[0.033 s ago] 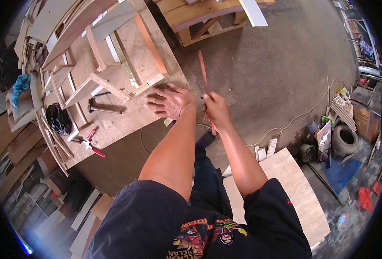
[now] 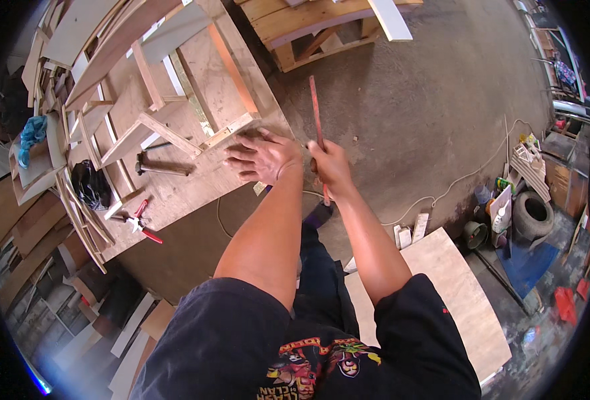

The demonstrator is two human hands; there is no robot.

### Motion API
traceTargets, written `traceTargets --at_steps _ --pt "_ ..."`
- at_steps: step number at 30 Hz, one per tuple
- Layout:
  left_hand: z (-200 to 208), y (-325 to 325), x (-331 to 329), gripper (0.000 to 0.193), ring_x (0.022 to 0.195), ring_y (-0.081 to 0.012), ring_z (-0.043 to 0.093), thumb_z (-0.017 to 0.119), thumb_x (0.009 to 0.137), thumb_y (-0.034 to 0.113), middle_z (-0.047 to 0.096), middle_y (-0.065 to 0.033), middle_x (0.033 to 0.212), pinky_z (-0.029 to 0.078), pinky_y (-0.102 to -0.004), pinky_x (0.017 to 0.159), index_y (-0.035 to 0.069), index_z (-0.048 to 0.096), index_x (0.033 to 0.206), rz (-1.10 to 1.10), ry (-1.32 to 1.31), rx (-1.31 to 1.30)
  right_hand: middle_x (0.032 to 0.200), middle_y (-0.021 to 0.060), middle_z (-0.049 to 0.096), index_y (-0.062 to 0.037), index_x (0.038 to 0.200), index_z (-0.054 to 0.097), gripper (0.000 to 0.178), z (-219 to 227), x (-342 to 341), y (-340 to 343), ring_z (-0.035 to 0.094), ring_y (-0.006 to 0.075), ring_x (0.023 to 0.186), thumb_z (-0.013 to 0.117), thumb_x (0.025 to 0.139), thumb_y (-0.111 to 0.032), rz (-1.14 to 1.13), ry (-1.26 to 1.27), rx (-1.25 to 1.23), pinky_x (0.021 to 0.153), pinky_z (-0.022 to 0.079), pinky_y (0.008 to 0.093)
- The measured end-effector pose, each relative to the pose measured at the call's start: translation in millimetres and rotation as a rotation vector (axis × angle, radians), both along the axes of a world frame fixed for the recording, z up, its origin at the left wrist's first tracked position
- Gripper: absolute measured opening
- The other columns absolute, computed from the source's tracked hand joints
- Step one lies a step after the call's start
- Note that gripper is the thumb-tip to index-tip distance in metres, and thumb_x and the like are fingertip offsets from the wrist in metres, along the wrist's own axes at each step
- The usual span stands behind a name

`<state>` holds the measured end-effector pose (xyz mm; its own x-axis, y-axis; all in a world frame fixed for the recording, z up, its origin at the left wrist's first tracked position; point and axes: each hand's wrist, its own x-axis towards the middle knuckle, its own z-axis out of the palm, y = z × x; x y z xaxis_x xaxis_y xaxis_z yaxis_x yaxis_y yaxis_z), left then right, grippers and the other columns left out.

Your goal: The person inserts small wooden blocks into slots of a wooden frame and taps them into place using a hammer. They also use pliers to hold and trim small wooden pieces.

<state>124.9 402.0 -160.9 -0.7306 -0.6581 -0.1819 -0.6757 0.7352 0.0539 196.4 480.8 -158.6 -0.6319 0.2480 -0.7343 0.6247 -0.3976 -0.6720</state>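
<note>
My left hand (image 2: pixel 265 157) rests flat, fingers spread, on the near right edge of a plywood sheet (image 2: pixel 225 183), beside the corner of a wooden frame (image 2: pixel 231 131). To its right, my right hand (image 2: pixel 331 165) is closed around a long, thin red bar (image 2: pixel 316 110). The bar stands out above and below my fist, just off the sheet's edge. Its exact kind is unclear. A hammer (image 2: pixel 165 169) lies on the plywood left of my left hand, and red-handled pliers (image 2: pixel 139 222) lie near the sheet's lower corner.
A black plastic bag (image 2: pixel 90 185) and more wood strips are at the left. Beyond the frame stands a wooden bench (image 2: pixel 295 27). A cable (image 2: pixel 465 179) crosses the concrete floor on the right. A pale board (image 2: pixel 441 300) lies beside my right arm.
My right hand and the red bar have shifted slightly upward, and the bar stands a little more upright. My left hand stays in place.
</note>
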Motion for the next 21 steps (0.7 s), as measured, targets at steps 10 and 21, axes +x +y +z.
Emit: traceTargets --at_steps 10,21 --pt "-7 -7 10 0.07 0.152 -0.0431 -0.006 0.034 0.102 0.048 -0.002 -0.0243 0.164 0.005 -0.0617 0.118 0.011 0.015 0.158 -0.053 0.021 0.171 0.068 0.0009 0.06 -0.0025 0.087 0.067 0.018 9 -14 -22 0.047 0.0074 0.052 0.069 0.092 -0.02 -0.116 -0.008 0.196 0.045 0.037 0.0265" --pt "86 -87 47 0.05 0.056 -0.0227 0.056 0.036 0.107 0.043 0.059 -0.0051 0.062 0.046 -0.0383 0.059 0.008 0.064 0.083 -0.716 0.106 1.159 0.074 0.0061 0.067 -0.0017 0.094 0.065 0.014 110 20 -38 0.044 0.0053 0.042 0.066 0.095 -0.016 -0.11 0.084 -0.101 0.038 0.034 0.021"
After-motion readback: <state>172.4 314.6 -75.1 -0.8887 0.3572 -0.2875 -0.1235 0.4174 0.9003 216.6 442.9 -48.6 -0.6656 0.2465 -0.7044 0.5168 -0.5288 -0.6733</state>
